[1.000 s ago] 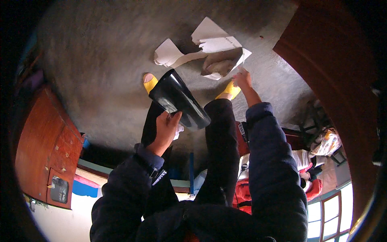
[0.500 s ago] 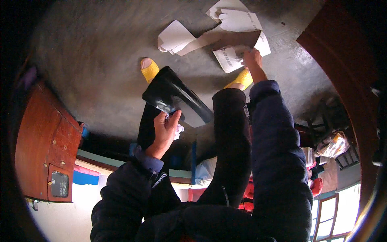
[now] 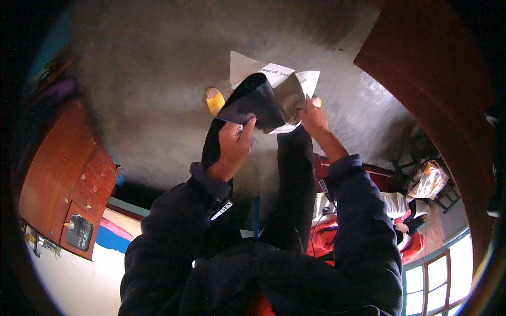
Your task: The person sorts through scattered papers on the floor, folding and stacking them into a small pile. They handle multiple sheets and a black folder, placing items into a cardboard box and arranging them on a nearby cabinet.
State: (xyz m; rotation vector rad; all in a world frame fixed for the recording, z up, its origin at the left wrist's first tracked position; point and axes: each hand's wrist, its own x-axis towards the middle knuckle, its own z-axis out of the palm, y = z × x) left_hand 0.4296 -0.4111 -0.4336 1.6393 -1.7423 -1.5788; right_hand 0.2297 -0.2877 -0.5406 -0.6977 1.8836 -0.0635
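My left hand [image 3: 233, 145] pinches the near edge of a black, glossy, tapered thing [image 3: 250, 102] between thumb and fingers. A small pale bit shows at the fingertips; what it is I cannot make out. Close on the right, my right hand [image 3: 314, 120] is closed on the edge of a torn sheet of packaging paper [image 3: 290, 95], white with dark print on one side and brown on the other. Part of the paper lies behind the black thing, and they overlap in view. Whether they touch I cannot tell.
My feet in yellow slippers [image 3: 215, 104] rest on the grey floor [image 3: 153, 79]. A brown wooden cabinet [image 3: 58, 174] stands at the left, and a dark reddish-brown panel [image 3: 421, 68] curves along the right. A shiny plastic bag [image 3: 428, 179] and red cloth [image 3: 324, 234] are at the lower right.
My right hand has drawn the torn paper nearer, behind and beside the black thing. My left hand has turned the black thing more upright. The crumpled white piece under my left hand no longer shows.
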